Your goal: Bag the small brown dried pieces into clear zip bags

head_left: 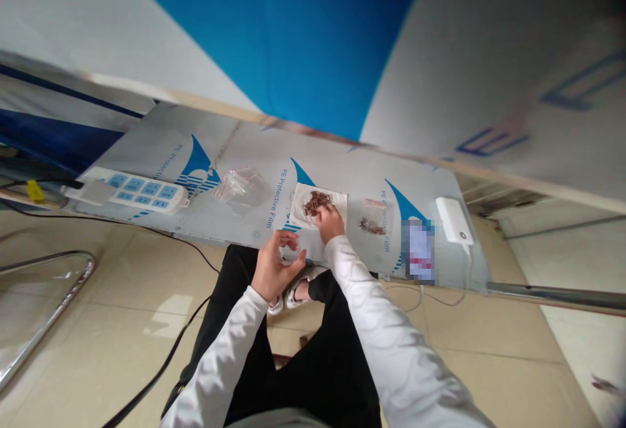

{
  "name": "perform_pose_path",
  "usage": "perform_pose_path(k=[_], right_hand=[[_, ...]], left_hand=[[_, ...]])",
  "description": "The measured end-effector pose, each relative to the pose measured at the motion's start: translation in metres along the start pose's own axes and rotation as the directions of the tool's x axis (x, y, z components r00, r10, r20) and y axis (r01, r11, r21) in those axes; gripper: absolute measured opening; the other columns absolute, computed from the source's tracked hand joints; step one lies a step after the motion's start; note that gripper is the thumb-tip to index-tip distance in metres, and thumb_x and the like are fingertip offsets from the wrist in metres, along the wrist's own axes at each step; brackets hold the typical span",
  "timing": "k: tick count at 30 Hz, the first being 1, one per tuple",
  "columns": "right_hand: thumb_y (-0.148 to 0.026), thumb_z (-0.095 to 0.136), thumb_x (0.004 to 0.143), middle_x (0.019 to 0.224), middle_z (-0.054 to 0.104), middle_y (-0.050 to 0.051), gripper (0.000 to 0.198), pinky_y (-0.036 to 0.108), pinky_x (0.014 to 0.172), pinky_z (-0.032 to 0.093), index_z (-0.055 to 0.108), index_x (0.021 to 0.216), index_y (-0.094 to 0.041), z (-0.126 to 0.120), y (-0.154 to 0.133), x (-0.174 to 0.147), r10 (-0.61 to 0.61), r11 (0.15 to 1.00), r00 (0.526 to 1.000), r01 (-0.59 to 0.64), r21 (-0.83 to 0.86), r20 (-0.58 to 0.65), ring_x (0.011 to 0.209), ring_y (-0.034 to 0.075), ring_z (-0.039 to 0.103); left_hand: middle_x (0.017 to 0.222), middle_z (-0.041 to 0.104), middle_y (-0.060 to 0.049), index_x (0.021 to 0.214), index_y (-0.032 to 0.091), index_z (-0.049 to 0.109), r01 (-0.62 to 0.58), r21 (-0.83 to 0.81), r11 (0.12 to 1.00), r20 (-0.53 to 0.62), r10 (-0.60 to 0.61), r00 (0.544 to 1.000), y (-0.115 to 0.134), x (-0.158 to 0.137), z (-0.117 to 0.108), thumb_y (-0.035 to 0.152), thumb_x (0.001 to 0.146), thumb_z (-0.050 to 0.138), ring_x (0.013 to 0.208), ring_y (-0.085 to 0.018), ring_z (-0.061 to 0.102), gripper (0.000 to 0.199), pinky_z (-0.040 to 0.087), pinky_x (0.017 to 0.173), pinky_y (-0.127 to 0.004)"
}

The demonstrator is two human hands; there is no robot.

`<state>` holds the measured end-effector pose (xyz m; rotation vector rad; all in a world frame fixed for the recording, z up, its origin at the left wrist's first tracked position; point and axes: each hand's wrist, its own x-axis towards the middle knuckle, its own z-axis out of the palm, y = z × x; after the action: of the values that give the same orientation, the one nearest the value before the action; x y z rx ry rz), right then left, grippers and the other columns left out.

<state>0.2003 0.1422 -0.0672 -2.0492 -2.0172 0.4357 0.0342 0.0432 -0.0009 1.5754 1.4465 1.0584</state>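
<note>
Small brown metal pieces, screw-like in look, lie in a pile on a white sheet. My right hand reaches to the near side of that pile, fingertips pinched together among the pieces; whatever sits between them is hidden. Nearer to me, at the table edge, my left hand curls its thumb and fingers around a small clear plastic bag, only partly visible. Right of the sheet lies another clear bag with similar dark pieces at its near end.
A heap of clear zip bags lies on the film-covered table, left of the sheet. Further left is a power strip. At right are a blurred-out phone-like object and a white corded device. A panel overhangs the back.
</note>
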Motion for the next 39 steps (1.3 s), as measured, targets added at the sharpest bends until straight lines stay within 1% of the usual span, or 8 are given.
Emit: perform_pose_path(k=[6, 10, 15, 19, 24, 28, 33, 39], right_hand=[[-0.008, 0.052, 0.08, 0.095, 0.07, 0.012, 0.021, 0.029, 0.081, 0.047, 0.071, 0.088, -0.014, -0.017, -0.009, 0.004, 0.033, 0.997, 0.999, -0.031, 0.074, -0.031, 0.088, 0.021, 0.063], [-0.019, 0.053, 0.085, 0.09, 0.072, 0.006, 0.02, 0.024, 0.074, 0.05, 0.069, 0.098, -0.017, -0.055, -0.021, -0.035, 0.006, 0.975, 0.995, 0.017, 0.223, -0.099, 0.074, 0.015, 0.065], [-0.021, 0.062, 0.079, 0.078, 0.073, 0.002, 0.013, 0.022, 0.059, 0.05, 0.071, 0.088, -0.019, -0.105, -0.046, -0.094, -0.186, 0.817, 0.975, 0.22, 0.533, -0.117, 0.058, 0.012, 0.063], [-0.011, 0.066, 0.074, 0.074, 0.074, 0.003, 0.014, 0.024, 0.061, 0.05, 0.072, 0.083, -0.019, -0.116, -0.053, -0.103, -0.269, 0.873, 0.963, 0.252, 0.417, -0.017, 0.06, 0.015, 0.066], [-0.016, 0.067, 0.079, 0.082, 0.075, 0.004, 0.01, 0.027, 0.068, 0.05, 0.072, 0.086, -0.02, -0.108, -0.048, -0.103, -0.29, 0.896, 0.957, 0.264, 0.358, 0.021, 0.07, 0.018, 0.069], [-0.026, 0.061, 0.086, 0.083, 0.074, 0.005, 0.013, 0.025, 0.067, 0.05, 0.072, 0.088, -0.02, -0.094, -0.039, -0.097, -0.358, 0.842, 0.932, 0.351, 0.409, -0.062, 0.069, 0.016, 0.067], [-0.021, 0.056, 0.086, 0.089, 0.07, 0.006, 0.016, 0.024, 0.066, 0.051, 0.07, 0.094, -0.017, -0.053, -0.01, -0.041, -0.19, 0.929, 0.969, 0.228, 0.29, -0.155, 0.065, 0.013, 0.062], [-0.007, 0.061, 0.075, 0.095, 0.066, 0.009, 0.018, 0.029, 0.085, 0.047, 0.071, 0.086, -0.016, -0.008, 0.007, 0.01, -0.242, 0.958, 0.969, 0.246, 0.145, -0.045, 0.09, 0.02, 0.061]], left_hand=[[0.078, 0.063, 0.001, 0.096, 0.019, 0.051, -0.044, 0.008, 0.999, 0.001, 0.044, 0.999, 0.003, 0.002, 0.001, 0.023, 0.072, 0.066, 0.072, -0.013, 0.061, 0.029, 0.047, 0.074, -0.026], [0.078, 0.063, 0.0, 0.098, 0.019, 0.051, -0.078, 0.015, 0.997, 0.009, 0.078, 0.997, 0.0, 0.004, 0.004, 0.023, 0.072, 0.065, 0.072, -0.013, 0.061, 0.03, 0.047, 0.074, -0.026], [0.086, 0.065, -0.003, 0.095, 0.019, 0.051, -0.148, -0.016, 0.989, 0.055, 0.148, 0.987, 0.007, 0.007, 0.018, 0.02, 0.066, 0.065, 0.078, -0.017, 0.063, 0.032, 0.048, 0.074, -0.028], [0.081, 0.064, -0.002, 0.09, 0.019, 0.051, -0.161, -0.007, 0.987, 0.092, 0.161, 0.983, 0.015, 0.005, 0.031, 0.015, 0.062, 0.063, 0.075, -0.018, 0.062, 0.031, 0.047, 0.071, -0.029], [0.083, 0.064, -0.002, 0.091, 0.019, 0.051, -0.161, -0.027, 0.986, 0.077, 0.163, 0.984, 0.011, 0.001, 0.035, 0.014, 0.064, 0.062, 0.077, -0.018, 0.063, 0.029, 0.048, 0.071, -0.028], [0.085, 0.065, -0.003, 0.093, 0.019, 0.052, -0.152, -0.03, 0.988, 0.041, 0.153, 0.987, 0.002, 0.002, 0.03, 0.016, 0.066, 0.063, 0.079, -0.017, 0.064, 0.03, 0.049, 0.073, -0.028], [0.078, 0.063, 0.0, 0.096, 0.019, 0.051, -0.097, -0.003, 0.995, 0.002, 0.097, 0.995, -0.007, 0.002, 0.02, 0.021, 0.069, 0.066, 0.069, -0.014, 0.062, 0.031, 0.049, 0.07, -0.026], [0.077, 0.064, 0.001, 0.097, 0.02, 0.051, -0.062, 0.017, 0.998, -0.009, 0.062, 0.998, -0.011, -0.002, 0.009, 0.024, 0.07, 0.066, 0.07, -0.013, 0.063, 0.03, 0.048, 0.072, -0.026]])
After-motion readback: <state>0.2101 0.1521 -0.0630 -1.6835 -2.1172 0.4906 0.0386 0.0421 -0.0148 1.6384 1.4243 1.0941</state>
